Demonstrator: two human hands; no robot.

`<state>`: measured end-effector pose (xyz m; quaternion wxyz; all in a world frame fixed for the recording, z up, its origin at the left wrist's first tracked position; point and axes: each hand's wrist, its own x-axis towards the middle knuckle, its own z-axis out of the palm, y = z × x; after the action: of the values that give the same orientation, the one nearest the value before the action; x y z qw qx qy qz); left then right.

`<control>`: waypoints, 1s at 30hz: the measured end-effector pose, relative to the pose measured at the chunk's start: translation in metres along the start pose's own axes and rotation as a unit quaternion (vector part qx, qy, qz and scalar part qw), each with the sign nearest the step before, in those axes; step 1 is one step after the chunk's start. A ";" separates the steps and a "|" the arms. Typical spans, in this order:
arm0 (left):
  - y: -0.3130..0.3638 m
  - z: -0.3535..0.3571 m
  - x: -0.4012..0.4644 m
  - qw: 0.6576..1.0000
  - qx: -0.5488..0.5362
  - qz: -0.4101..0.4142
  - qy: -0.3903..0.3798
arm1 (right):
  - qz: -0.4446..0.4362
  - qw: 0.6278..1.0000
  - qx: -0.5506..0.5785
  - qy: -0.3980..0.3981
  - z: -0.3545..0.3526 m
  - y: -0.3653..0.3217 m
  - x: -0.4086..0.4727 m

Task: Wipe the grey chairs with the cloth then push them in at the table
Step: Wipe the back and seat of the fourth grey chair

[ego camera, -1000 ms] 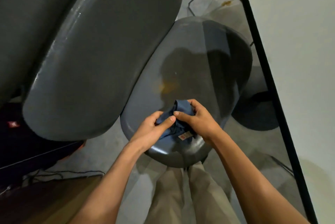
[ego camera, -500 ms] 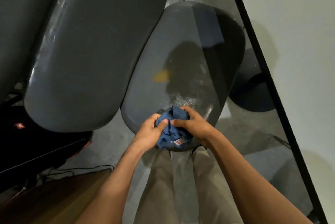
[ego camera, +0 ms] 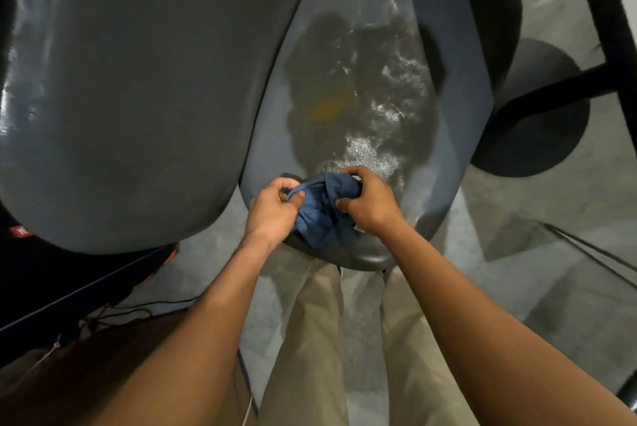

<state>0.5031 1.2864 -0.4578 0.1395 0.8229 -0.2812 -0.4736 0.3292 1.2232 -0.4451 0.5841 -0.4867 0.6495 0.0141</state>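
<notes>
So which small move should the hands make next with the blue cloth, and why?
Probably press the cloth flat and sweep it forward over the seat. Both the left hand and the right hand hold it bunched at the near edge, and a yellowish stain and streaks lie ahead.

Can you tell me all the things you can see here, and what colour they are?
grey chairs: two, glossy grey; one in the middle under the hands, one beside it on the left
cloth: one, blue, bunched up at the near edge of the middle chair's seat
orange-yellow mark: one, on the middle chair's seat
round base: one, dark, on the floor at right
floor: pale grey
cables: dark, on the floor at lower left
trousers: beige, bottom centre
left hand: grips the cloth
right hand: grips the cloth
</notes>
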 end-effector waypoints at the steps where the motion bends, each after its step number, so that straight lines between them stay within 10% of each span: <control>1: 0.001 0.002 0.004 1.000 -0.002 0.000 0.005 | -0.011 1.000 -0.007 0.008 0.004 -0.002 0.003; 12: -0.003 0.046 -0.013 0.957 0.188 0.217 0.035 | 0.020 0.995 -0.086 0.043 0.000 0.005 0.017; 22: -0.008 0.133 -0.008 0.892 0.383 0.233 0.052 | 0.030 0.994 -0.101 -0.006 -0.031 0.026 0.035; 30: -0.039 0.119 0.011 0.866 0.402 0.267 0.129 | -0.016 0.976 -0.142 0.166 -0.068 0.018 0.065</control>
<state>0.4180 1.3159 -0.5463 -0.0475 0.7553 -0.6354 -0.1538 0.2766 1.1528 -0.4835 0.3933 -0.5708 0.7206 0.0159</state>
